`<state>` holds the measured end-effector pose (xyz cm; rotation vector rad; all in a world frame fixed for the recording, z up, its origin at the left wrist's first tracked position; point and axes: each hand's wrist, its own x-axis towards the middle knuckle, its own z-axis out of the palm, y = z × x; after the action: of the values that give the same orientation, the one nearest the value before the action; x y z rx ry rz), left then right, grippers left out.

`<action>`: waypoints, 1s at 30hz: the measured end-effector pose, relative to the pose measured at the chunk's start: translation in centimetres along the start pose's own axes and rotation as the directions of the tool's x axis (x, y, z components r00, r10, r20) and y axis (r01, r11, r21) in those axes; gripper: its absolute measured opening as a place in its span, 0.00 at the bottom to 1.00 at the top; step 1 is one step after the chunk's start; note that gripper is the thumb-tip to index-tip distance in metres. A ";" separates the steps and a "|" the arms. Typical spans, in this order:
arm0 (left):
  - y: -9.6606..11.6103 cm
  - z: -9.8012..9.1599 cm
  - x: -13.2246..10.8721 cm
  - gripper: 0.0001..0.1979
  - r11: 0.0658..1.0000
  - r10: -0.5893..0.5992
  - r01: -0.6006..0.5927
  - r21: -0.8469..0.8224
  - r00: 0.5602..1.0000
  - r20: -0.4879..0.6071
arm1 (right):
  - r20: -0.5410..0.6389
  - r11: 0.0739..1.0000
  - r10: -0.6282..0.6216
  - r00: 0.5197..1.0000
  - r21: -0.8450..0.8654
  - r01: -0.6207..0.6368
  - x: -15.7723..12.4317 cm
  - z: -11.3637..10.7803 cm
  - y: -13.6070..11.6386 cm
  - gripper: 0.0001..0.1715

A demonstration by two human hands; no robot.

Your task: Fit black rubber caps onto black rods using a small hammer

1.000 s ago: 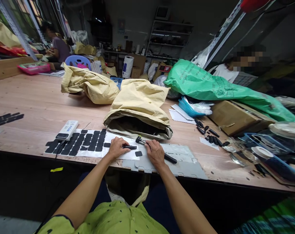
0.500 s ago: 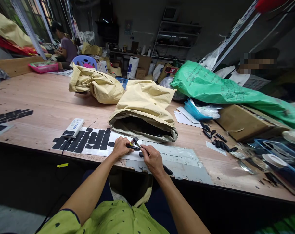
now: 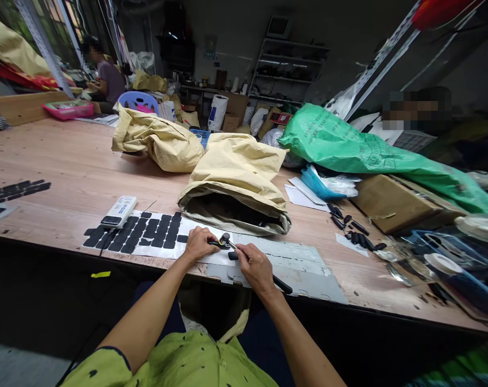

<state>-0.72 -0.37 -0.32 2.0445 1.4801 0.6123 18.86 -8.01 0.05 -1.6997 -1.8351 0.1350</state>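
My right hand (image 3: 257,269) is closed around a small hammer (image 3: 282,284), its black handle end sticking out below the palm. The hammer's head (image 3: 225,237) is just beside my left fingers. My left hand (image 3: 199,244) pinches a small dark piece (image 3: 215,243), partly hidden by the fingers, against the work surface. Another black piece (image 3: 232,256) lies by my right fingers. Under both hands is a grey-white board (image 3: 308,263) at the table's front edge. Left of my left hand, flat black rounded pieces (image 3: 160,231) lie in rows on a white sheet.
A white boxy device (image 3: 121,210) with a cable rests on the black pieces. A cream sack (image 3: 236,166) lies open-mouthed just beyond my hands. To the right are loose black parts (image 3: 359,236), a cardboard box (image 3: 393,204) and a green sack (image 3: 373,145). Two people sit farther off.
The hammer's head has turned and come down a little toward the piece at my left fingers, its handle end swinging slightly right. My left hand keeps its pinch. The view has shifted slightly.
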 end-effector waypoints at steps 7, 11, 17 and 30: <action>0.0 -0.2 -0.1 0.08 0.999 0.029 -0.029 0.029 0.999 0.017 | -0.124 0.998 0.037 0.992 -0.044 -0.043 2.6 0.7 2.6 0.15; 0.1 -0.2 -0.3 0.11 0.997 0.051 -0.052 0.053 0.998 0.034 | -0.075 0.991 -0.006 0.997 -0.132 -0.004 3.6 1.8 4.4 0.13; 0.0 -0.4 -0.2 0.08 0.997 0.050 -0.053 0.063 0.998 0.048 | -0.089 0.985 -0.033 0.996 -0.170 0.018 3.4 2.7 5.0 0.11; 3.3 1.8 -11.5 0.08 0.952 0.293 -0.225 -0.206 0.865 0.408 | -0.073 0.977 -0.013 0.997 -0.214 -0.003 3.5 2.8 4.6 0.09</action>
<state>-0.61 -12.47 -0.08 2.1014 0.8803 0.3225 21.56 -3.09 -3.08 -1.8188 -1.8533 -0.1309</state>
